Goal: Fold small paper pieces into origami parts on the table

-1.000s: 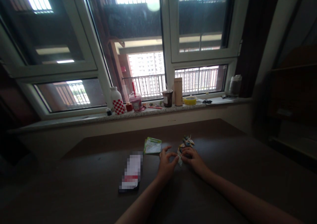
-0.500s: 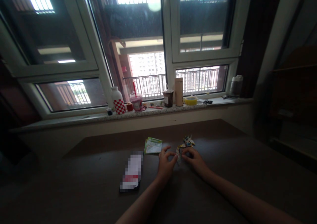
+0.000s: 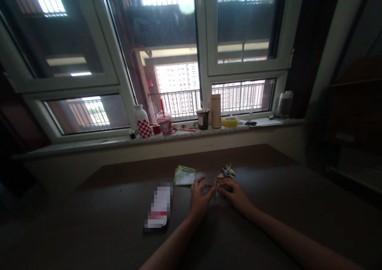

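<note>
Both my hands rest close together on a dark brown table [image 3: 283, 206], working a small piece of patterned paper [image 3: 217, 185] between them. My left hand [image 3: 199, 196] pinches its left edge with bent fingers. My right hand [image 3: 235, 193] is curled over its right side. Just beyond my right hand lie several small folded paper figures [image 3: 226, 171] in mixed colours. A green and white paper pack [image 3: 184, 175] lies flat just left of my left hand's fingertips.
A blurred-out flat object [image 3: 158, 207] lies on the table to the left. The window sill [image 3: 104, 141] behind carries a chequered bottle [image 3: 142, 121], a pink cup [image 3: 165, 122], a dark cup [image 3: 203, 118], a tan flask [image 3: 215, 110], a yellow tape roll [image 3: 230, 121] and scissors [image 3: 250, 122].
The paper between my fingers has shifted slightly and my right hand's fingers have closed further over it. Both arms stay in the same place.
</note>
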{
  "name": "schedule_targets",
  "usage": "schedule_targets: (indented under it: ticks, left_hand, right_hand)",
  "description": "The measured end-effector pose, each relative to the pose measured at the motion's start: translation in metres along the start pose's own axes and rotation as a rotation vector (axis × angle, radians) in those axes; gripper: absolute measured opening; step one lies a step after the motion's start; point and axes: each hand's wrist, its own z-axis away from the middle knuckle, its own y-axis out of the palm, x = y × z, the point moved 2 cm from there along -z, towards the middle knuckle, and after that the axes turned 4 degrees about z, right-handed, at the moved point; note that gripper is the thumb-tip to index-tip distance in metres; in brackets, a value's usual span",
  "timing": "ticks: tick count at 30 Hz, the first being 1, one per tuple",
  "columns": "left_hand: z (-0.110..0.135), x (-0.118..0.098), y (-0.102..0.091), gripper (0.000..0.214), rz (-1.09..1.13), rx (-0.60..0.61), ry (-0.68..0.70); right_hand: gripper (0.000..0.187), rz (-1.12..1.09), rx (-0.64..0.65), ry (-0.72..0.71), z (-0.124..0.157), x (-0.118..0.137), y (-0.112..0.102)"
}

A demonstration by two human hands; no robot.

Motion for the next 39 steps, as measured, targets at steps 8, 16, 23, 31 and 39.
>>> schedule_targets:
  ticks: [8,16,23,31,39]
  left_hand:
    - [0.003,-0.016,-0.003,0.007,-0.011,0.049,0.05]
    - [0.002,-0.015,-0.002,0.014,0.008,0.097,0.061]
    - [0.001,-0.012,-0.001,0.02,0.078,0.127,0.007]
    - [0.001,-0.015,-0.003,0.018,0.056,0.094,-0.074]
    - [0.002,-0.017,-0.002,0.014,0.021,0.089,-0.01]
  right_hand:
    - [0.036,-0.078,-0.037,0.092,0.002,0.007,-0.003]
    - [0.043,-0.158,-0.023,0.128,0.004,0.009,-0.001]
    - [0.042,-0.131,-0.017,0.113,0.004,0.013,-0.003]
    - [0.038,-0.081,-0.019,0.069,0.004,0.013,-0.004]
    - [0.043,-0.099,-0.016,0.191,0.004,0.014,-0.003]
